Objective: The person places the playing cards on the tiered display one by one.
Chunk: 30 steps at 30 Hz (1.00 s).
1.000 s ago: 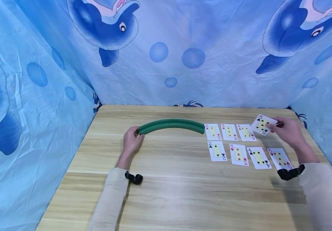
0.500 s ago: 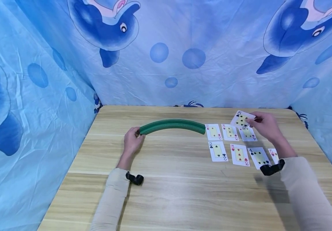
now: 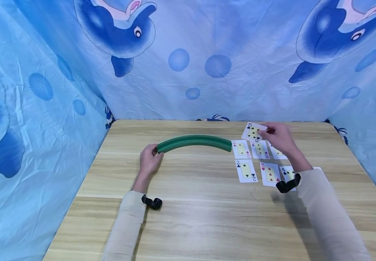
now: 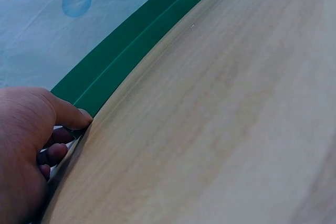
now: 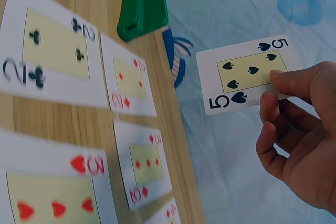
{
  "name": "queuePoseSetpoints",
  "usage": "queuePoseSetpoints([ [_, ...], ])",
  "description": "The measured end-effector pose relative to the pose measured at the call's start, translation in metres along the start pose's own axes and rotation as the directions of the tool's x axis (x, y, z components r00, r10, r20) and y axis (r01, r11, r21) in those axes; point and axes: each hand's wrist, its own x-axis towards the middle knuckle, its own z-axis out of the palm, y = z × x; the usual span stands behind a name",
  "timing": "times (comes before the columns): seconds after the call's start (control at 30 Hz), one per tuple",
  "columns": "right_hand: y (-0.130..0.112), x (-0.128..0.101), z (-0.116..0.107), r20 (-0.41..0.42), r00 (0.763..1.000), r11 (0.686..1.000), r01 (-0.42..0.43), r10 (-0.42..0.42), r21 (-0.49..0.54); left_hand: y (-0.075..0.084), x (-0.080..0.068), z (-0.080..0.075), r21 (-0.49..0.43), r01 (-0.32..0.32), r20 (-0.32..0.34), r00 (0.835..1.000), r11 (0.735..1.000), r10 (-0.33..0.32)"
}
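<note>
My right hand [image 3: 280, 137] pinches a five of spades [image 3: 252, 131] between thumb and fingers, face toward me. In the head view the card is above the two of diamonds [image 3: 241, 149] and overlaps the top of the three of diamonds [image 3: 260, 150]. A green curved card holder [image 3: 194, 140] with a groove lies on the table, its right end beside the two of diamonds. My left hand [image 3: 150, 159] grips the holder's left end; in the left wrist view the thumb [image 4: 79, 118] lies on its near edge.
A lower row holds a two of clubs [image 3: 246, 171], a three of hearts [image 3: 270, 174] and a four of spades [image 3: 287, 173]. My right forearm partly covers the cards at right. A blue dolphin-print curtain [image 3: 194, 72] stands behind the wooden table [image 3: 194, 217].
The right hand has carried the five of spades leftward over the upper row, from right of the four of diamonds toward the holder's right end. The left hand and holder stay put.
</note>
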Motion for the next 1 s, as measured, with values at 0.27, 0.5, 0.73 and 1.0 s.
queuePoseSetpoints([
  [0.27, -0.013, 0.012, 0.021, 0.028, 0.999, 0.999, 0.036, -0.037, 0.035, -0.001, 0.0, -0.001, -0.006, 0.005, 0.0, 1.0, 1.0, -0.005],
  [0.5, -0.022, 0.022, 0.037, 0.063, 0.998, 0.996, 0.02, -0.025, 0.081, -0.001, 0.0, 0.0, -0.014, 0.026, 0.011, 1.0, 1.0, -0.026],
  [0.73, -0.032, 0.032, 0.051, 0.106, 0.994, 0.991, -0.002, -0.013, 0.133, 0.001, -0.001, -0.001, -0.014, 0.018, 0.004, 1.0, 1.0, -0.018],
  [1.0, -0.045, 0.04, 0.066, 0.114, 0.993, 0.982, 0.016, -0.038, 0.186, 0.0, -0.001, 0.0, -0.01, 0.023, 0.007, 1.0, 1.0, -0.023],
])
